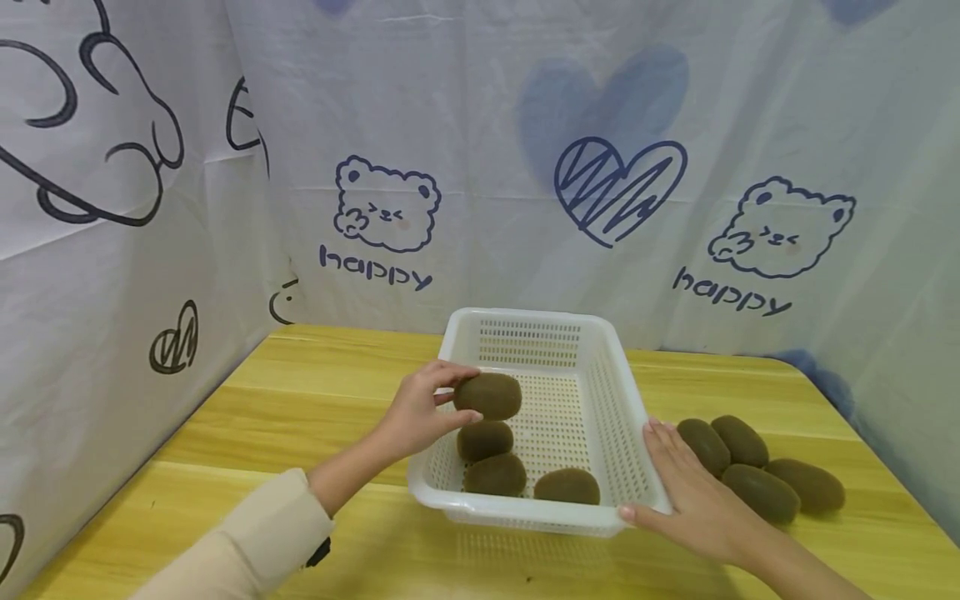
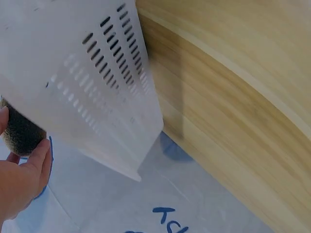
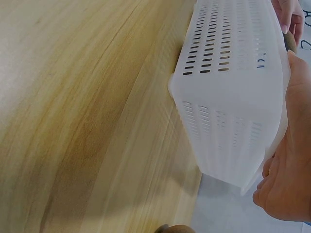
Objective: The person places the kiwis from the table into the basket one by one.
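Observation:
My left hand (image 1: pixel 420 412) pinches a brown kiwifruit (image 1: pixel 491 396) between thumb and fingers, over the left side of a white plastic basket (image 1: pixel 618 375). The same kiwifruit (image 2: pixel 22 133) shows at the edge of the left wrist view, past the basket's slotted wall (image 2: pixel 116 73). Inside the basket, two kiwifruits (image 1: pixel 495 475) lie near the left wall and another (image 1: pixel 567 486) lies by the front wall. My right hand (image 1: pixel 693 496) rests on the basket's front right corner, its fingers stretched along the right rim and its thumb at the front rim.
Several loose kiwifruits (image 1: pixel 761 492) lie grouped on the wooden table (image 1: pixel 337 375), right of my right hand. Behind the table hangs a white printed cloth (image 1: pixel 495 242), and another stretch of cloth (image 1: pixel 210 250) covers the left side.

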A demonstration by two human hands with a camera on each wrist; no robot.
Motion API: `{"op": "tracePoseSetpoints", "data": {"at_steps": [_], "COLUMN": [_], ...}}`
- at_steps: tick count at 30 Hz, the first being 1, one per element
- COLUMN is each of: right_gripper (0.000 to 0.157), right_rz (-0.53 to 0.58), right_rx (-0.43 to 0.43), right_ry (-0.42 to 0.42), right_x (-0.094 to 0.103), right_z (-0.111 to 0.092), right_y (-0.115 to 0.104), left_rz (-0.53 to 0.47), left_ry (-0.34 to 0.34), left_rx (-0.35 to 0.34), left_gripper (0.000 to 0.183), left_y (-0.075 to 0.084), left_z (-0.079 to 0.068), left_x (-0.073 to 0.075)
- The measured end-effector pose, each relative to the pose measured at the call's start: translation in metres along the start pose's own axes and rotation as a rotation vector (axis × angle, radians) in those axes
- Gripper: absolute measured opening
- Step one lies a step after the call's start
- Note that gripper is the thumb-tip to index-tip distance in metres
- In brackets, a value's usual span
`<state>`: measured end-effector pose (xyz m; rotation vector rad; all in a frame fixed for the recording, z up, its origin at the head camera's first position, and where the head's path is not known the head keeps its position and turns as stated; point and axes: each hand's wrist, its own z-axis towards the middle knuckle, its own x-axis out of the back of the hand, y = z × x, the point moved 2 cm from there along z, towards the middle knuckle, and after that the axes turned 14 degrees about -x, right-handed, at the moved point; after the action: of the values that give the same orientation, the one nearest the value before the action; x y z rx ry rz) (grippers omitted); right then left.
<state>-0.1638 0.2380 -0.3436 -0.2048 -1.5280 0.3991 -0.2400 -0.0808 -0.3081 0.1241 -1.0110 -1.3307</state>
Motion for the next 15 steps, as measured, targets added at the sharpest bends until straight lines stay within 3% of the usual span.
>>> {"op": "tracePoseSetpoints", "data": {"at_steps": [8,15], "right_gripper": [0.097,0.097], "right_rz": [-0.001,0.001], "right_rx": [0.007,0.008], "right_ry": [0.009,0.013], "right_x": [-0.001,-0.001], "right_z": [0.0,0.0], "right_y": [0.0,0.0], "left_rz": [-0.007,0.052], "left_ry": [-0.077,-0.185], "left_rx": [-0.047,-0.08], "left_gripper": [0.043,0.043], "left_y": [0.004,0.003], "left_z": [0.012,0.025], "left_x": [-0.027,-0.051]}}
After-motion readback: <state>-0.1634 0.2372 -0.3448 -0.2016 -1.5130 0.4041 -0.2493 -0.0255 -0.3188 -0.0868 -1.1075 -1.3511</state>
